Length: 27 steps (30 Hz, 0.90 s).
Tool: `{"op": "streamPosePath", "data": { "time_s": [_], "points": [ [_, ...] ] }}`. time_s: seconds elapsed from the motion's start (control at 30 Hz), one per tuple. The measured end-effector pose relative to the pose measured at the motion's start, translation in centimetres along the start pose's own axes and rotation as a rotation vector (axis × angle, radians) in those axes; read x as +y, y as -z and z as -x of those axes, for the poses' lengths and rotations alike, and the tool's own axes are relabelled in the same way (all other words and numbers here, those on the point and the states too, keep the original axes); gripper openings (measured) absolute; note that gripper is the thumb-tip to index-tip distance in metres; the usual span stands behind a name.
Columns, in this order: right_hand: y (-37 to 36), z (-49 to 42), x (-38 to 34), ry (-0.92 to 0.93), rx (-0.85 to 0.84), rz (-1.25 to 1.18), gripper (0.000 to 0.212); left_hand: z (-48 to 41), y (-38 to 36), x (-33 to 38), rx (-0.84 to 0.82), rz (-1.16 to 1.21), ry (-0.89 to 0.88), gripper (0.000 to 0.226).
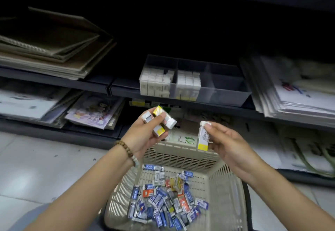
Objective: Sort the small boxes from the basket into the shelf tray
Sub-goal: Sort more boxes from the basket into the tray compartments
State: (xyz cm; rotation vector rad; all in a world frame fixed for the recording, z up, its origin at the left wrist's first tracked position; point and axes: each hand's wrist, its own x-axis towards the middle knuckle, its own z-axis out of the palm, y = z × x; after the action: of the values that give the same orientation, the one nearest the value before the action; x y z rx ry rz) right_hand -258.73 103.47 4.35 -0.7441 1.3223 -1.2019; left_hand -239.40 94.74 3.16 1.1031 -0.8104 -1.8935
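Observation:
My left hand [145, 136] grips three small white boxes with yellow ends [160, 121], bunched together above the basket's far rim. My right hand [228, 143] pinches a single white box with a yellow end [203, 136], held upright. Below both hands stands a beige plastic basket [224, 185] with several small blue, white and orange boxes [166, 200] loose on its floor. On the shelf above sits a clear divided tray [230, 87]. White boxes [170, 83] stand in rows in its left and middle compartments. The right compartment looks empty.
Flattened cardboard sheets [54, 49] lie on the shelf at the left. A stack of papers [297, 93] lies right of the tray. Magazines [92, 112] fill the lower shelf at the left. The basket stands on a pale tiled floor [45, 167].

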Motion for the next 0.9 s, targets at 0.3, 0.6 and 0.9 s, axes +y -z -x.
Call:
{"op": "streamPosePath", "data": {
  "time_s": [0.3,0.6,0.9],
  "points": [
    [-0.1,0.3,-1.7,0.08,0.053,-0.191,0.031,-0.1,-3.5,-1.8,-0.085,0.048,0.032,0.019],
    [-0.4,-1.0,-0.4,0.066,0.235,-0.194,0.013,-0.3,-5.3,-3.1,-0.169,-0.114,-0.036,0.03],
    [0.2,-1.4,-0.4,-0.035,0.116,-0.229,0.031,-0.6,-4.8,-3.2,-0.19,-0.305,-0.062,0.038]
  ]
}}
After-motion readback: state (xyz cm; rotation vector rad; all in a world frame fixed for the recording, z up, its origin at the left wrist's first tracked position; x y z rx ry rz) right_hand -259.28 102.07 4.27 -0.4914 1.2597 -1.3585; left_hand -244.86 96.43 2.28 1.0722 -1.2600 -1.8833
